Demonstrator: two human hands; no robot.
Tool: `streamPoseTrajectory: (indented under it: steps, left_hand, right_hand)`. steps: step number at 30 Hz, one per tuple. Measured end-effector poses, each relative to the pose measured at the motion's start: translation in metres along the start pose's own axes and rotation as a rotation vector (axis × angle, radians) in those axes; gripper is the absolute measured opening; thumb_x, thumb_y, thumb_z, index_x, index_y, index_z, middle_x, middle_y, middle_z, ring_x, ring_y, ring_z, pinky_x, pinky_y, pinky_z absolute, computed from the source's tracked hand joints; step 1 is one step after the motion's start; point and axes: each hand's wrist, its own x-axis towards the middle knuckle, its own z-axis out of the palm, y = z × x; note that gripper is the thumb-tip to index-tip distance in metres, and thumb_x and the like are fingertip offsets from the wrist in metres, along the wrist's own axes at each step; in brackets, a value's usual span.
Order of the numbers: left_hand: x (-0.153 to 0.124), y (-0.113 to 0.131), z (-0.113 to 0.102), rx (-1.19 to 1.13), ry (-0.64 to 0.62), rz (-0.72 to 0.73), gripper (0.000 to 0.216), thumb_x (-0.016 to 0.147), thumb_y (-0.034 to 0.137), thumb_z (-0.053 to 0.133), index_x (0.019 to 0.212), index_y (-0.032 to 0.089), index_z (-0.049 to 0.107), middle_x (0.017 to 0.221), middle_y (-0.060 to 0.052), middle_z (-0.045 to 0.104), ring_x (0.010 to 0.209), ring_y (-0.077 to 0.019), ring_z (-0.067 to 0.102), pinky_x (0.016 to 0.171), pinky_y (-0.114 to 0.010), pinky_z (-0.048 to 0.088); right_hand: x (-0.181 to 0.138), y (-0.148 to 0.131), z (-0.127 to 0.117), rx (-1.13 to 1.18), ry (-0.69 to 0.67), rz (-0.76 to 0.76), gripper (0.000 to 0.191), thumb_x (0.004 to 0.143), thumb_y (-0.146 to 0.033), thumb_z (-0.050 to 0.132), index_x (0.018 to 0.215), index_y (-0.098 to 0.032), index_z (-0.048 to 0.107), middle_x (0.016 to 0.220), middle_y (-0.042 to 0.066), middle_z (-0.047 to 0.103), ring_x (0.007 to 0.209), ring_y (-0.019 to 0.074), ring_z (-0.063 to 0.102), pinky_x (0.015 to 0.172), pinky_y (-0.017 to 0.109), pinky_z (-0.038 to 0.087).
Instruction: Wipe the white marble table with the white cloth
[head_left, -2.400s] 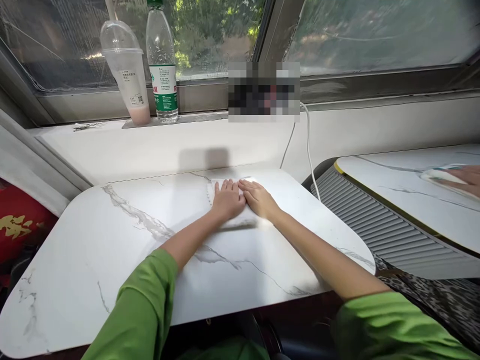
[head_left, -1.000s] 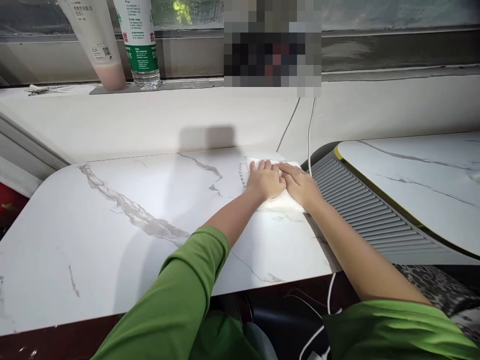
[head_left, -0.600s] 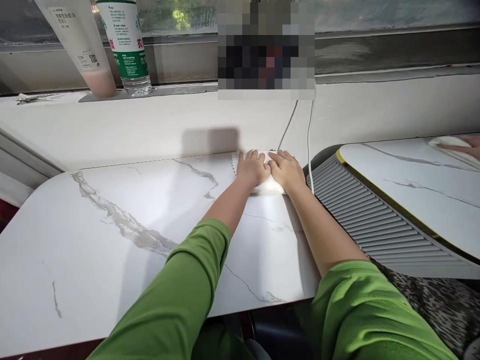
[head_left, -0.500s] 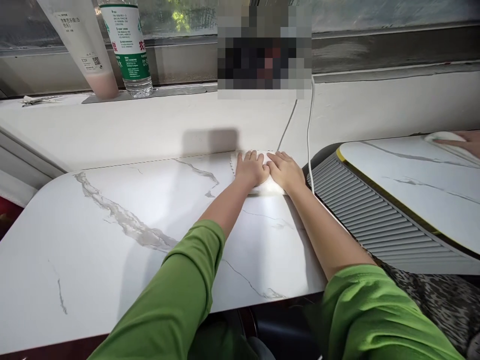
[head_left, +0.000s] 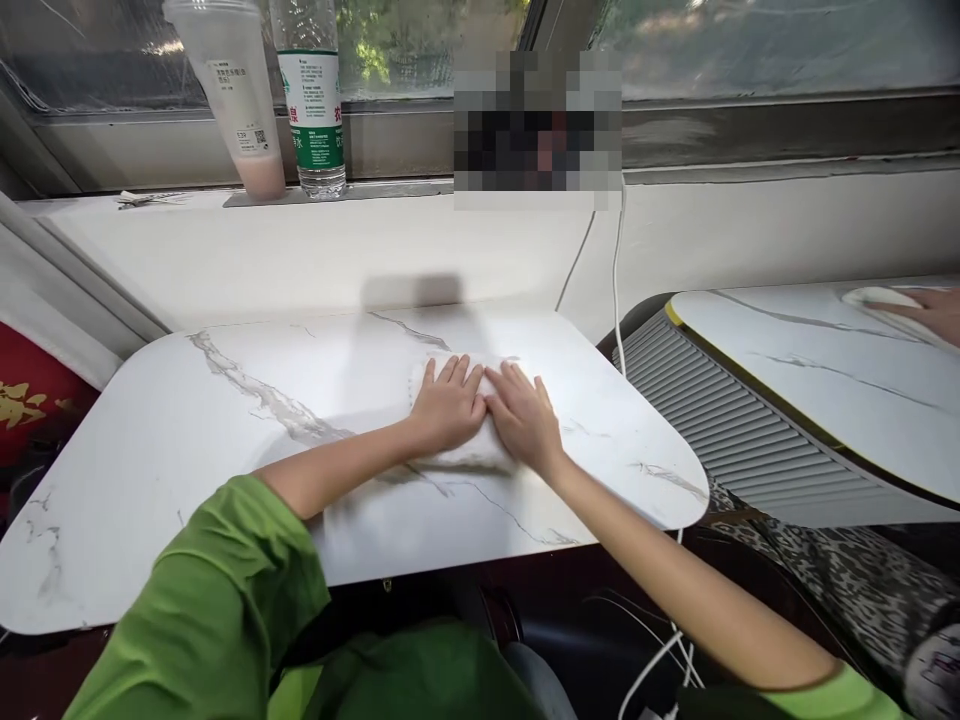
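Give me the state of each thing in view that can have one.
White cloth: lying flat on the white, grey-veined tabletop, beneath both hands.
Left bare hand: open, palm down on cloth.
Right bare hand: open, palm down on cloth.
Tall tapered clear plastic cup: nearly empty, pink contents at bottom.
Clear green-labelled plastic bottle: standing, top out of picture.
Second white cloth: on neighbouring white table, touched by another person's hand.

- Plastic cup point(head_left: 231, 100) stood on the window sill point(head_left: 405, 189), pink contents point(head_left: 262, 178) at its base;
- green-labelled bottle point(head_left: 312, 110) stood upright just beside it;
- white cable point(head_left: 616, 275) hung against the wall point(head_left: 285, 255);
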Motion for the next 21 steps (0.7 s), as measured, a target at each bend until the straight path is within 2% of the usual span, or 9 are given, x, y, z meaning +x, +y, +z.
streamPoseTrajectory:
  steps: [3, 6, 11, 15, 21]
  left_hand:
    - [-0.047, -0.01, -0.007, 0.029, 0.002, 0.004, 0.054, 0.099, 0.03, 0.024, 0.149, 0.01, 0.031, 0.158, -0.012, 0.026, 0.147, -0.0233, 0.02, 0.12, -0.048, 0.011]
    - [-0.081, -0.018, -0.013, 0.048, -0.017, 0.016, 0.055, 0.099, 0.03, 0.025, 0.149, 0.01, 0.031, 0.158, -0.012, 0.025, 0.148, -0.0243, 0.018, 0.12, -0.049, 0.011]
    - [-0.104, -0.034, -0.016, 0.043, -0.04, -0.026, 0.056, 0.098, 0.029, 0.026, 0.149, 0.007, 0.03, 0.158, -0.014, 0.023, 0.148, -0.0255, 0.016, 0.12, -0.05, 0.012]
    - [-0.086, -0.063, -0.019, 0.021, -0.017, -0.096, 0.057, 0.097, 0.027, 0.026, 0.149, 0.005, 0.03, 0.158, -0.014, 0.025, 0.148, -0.025, 0.018, 0.121, -0.051, 0.011]
    - [-0.003, -0.131, -0.032, 0.003, 0.067, -0.123, 0.053, 0.096, 0.027, 0.031, 0.146, 0.01, 0.036, 0.155, -0.011, 0.034, 0.145, -0.0212, 0.027, 0.12, -0.045, 0.015]
  right_hand:
    - [-0.034, -0.036, -0.001, 0.091, -0.083, -0.031, 0.05, 0.093, -0.032, 0.034, 0.139, -0.022, 0.051, 0.151, 0.009, 0.043, 0.144, 0.0262, 0.031, 0.119, 0.058, 0.012]
    - [-0.056, -0.064, -0.001, 0.161, -0.15, -0.041, 0.052, 0.093, -0.029, 0.032, 0.142, -0.022, 0.048, 0.152, 0.007, 0.041, 0.144, 0.0254, 0.03, 0.119, 0.059, 0.003]
    - [-0.059, -0.091, 0.004, 0.233, -0.226, -0.085, 0.054, 0.091, -0.025, 0.033, 0.144, -0.024, 0.046, 0.151, 0.004, 0.041, 0.143, 0.0221, 0.032, 0.119, 0.057, -0.004]
    - [-0.022, -0.106, 0.017, 0.211, -0.286, -0.104, 0.056, 0.091, -0.02, 0.027, 0.143, -0.018, 0.046, 0.151, 0.005, 0.042, 0.143, 0.0181, 0.031, 0.12, 0.053, -0.003]
    - [0.079, -0.114, 0.057, 0.105, -0.215, -0.116, 0.055, 0.091, -0.016, 0.024, 0.141, -0.012, 0.047, 0.151, 0.01, 0.042, 0.143, 0.0187, 0.032, 0.12, 0.053, -0.002]
